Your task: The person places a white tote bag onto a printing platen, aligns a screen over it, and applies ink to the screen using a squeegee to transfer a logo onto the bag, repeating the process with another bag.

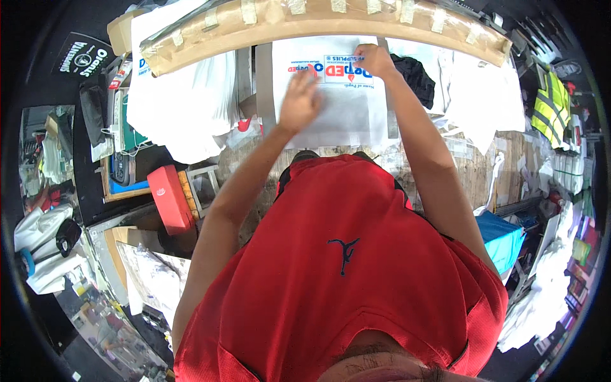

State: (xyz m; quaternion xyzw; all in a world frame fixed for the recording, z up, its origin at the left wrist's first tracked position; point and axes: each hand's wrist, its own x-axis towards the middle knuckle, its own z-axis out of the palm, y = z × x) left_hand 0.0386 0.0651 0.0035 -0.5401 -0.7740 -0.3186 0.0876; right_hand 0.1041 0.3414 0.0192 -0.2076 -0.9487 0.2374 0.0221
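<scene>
A white sheet of cloth or bag material point(337, 118) lies flat on a grey board point(265, 95) in front of me. Red and blue lettering point(344, 69) is printed across its upper part. Over the left end of that print hovers my left hand point(301, 103), its fingers apart and smeared by motion, with nothing seen in it. My right hand point(377, 61) is at the upper right of the print, thumb and fingers pinched together. What they pinch, if anything, is too small to make out. Dark crumpled cloth point(415, 79) lies just right of the right wrist.
Above the sheet runs a brown taped cardboard-covered bar point(324, 24). White cloth stacks stand left point(184, 102) and right point(480, 95) of the board. A red box point(170, 198) is at left, a blue cloth-covered bin point(499, 239) at right. A yellow safety vest point(551, 105) hangs far right.
</scene>
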